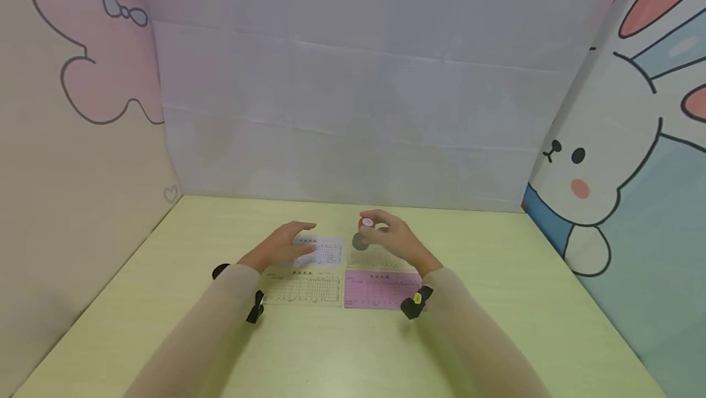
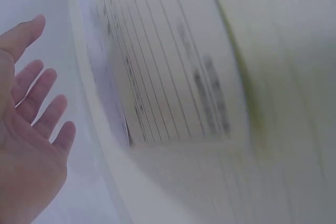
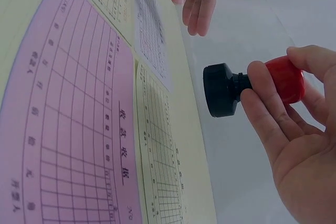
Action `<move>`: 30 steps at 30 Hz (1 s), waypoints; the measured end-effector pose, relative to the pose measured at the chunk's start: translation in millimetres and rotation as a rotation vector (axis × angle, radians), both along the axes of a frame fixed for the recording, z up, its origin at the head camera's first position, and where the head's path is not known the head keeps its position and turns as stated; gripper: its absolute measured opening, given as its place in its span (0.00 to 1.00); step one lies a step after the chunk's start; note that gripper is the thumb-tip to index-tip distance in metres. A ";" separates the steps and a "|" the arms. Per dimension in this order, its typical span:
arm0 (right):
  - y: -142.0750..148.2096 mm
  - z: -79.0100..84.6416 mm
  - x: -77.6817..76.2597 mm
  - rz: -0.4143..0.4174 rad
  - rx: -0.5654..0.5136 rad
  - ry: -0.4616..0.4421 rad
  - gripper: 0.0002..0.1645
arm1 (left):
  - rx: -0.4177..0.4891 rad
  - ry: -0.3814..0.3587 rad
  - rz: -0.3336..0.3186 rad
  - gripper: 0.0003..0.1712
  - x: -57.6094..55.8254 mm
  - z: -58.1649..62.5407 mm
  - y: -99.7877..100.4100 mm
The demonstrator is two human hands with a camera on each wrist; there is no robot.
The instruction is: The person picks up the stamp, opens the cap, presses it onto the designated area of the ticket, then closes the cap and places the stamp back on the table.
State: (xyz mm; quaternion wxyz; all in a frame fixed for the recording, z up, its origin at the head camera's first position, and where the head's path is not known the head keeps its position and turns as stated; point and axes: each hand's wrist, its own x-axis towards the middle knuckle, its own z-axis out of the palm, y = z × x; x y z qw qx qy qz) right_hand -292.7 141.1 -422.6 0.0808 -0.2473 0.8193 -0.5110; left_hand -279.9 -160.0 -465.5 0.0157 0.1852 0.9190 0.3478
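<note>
In the head view my right hand [image 1: 393, 238] grips a stamp by its red handle [image 1: 366, 222], above the printed slips. The right wrist view shows the stamp's black round base [image 3: 219, 91] standing clear of the paper, with fingers and thumb around the red handle [image 3: 286, 80]. My left hand [image 1: 284, 243] hovers over the white-lilac slip [image 1: 329, 252], fingers extended and apart, holding nothing. In the left wrist view that hand [image 2: 37, 129] has its fingers loosely spread.
Printed receipt slips lie in two rows on the pale yellow table [image 1: 331, 355]: a pink one [image 1: 375, 290] front right, a cream one [image 1: 303, 289] front left, another cream one [image 1: 386, 258] behind the pink. A white cloth wall [image 1: 353, 110] stands behind.
</note>
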 end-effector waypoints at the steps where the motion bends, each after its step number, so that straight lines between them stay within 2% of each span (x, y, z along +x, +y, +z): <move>1: 2.6 0.6 0.3 -0.001 -0.004 0.000 0.31 | -0.001 0.000 -0.007 0.35 0.0 0.2 5.7; 8: 20.9 4.1 2.3 -0.010 0.007 0.024 0.30 | 0.020 -0.003 -0.062 0.34 1.9 6.7 40.2; 14: 36.9 5.7 3.7 -0.010 -0.004 0.025 0.30 | -0.005 0.013 -0.083 0.34 -2.1 5.3 61.8; 22: 54.7 8.6 7.6 -0.034 -0.007 0.016 0.30 | -0.060 0.031 -0.061 0.34 -3.5 2.5 82.5; 30: 72.8 5.0 9.9 -0.040 0.001 0.002 0.31 | -0.120 -0.006 -0.053 0.33 1.2 -0.3 95.4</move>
